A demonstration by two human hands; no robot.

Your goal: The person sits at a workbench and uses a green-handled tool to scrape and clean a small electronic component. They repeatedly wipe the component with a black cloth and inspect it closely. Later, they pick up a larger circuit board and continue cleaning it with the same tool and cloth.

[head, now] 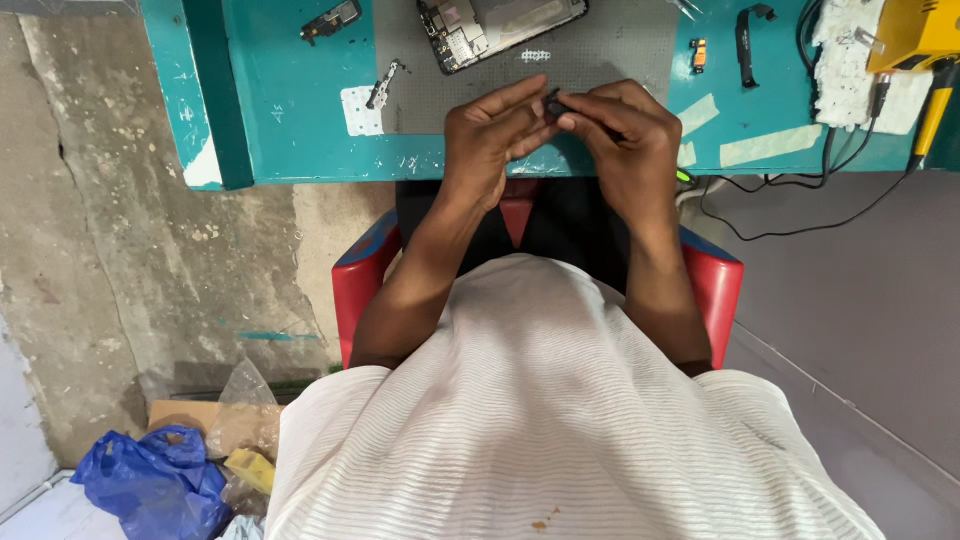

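Basically both hands meeting over near edge of teal bench (300, 100), just above grey mat (620, 50). Left hand (487, 140) and right hand (625, 135) pinching small dark part (552, 103) between fingertips, held up off mat, mid scene. Left fingers partly spread, thumb and forefinger pressed to part; right fingers pressed together around its other end. Looks tiny, very light, stiff, probably fragile and easy to drop; best held by edges with fingertip pinch, gentle pressure, no squeezing of flat faces. Opened phone (500, 28) lying far, just beyond hands, insides showing. Small loose bracket (384, 85) to left on mat edge. Yellow tool (915, 35) far right, cables trailing.
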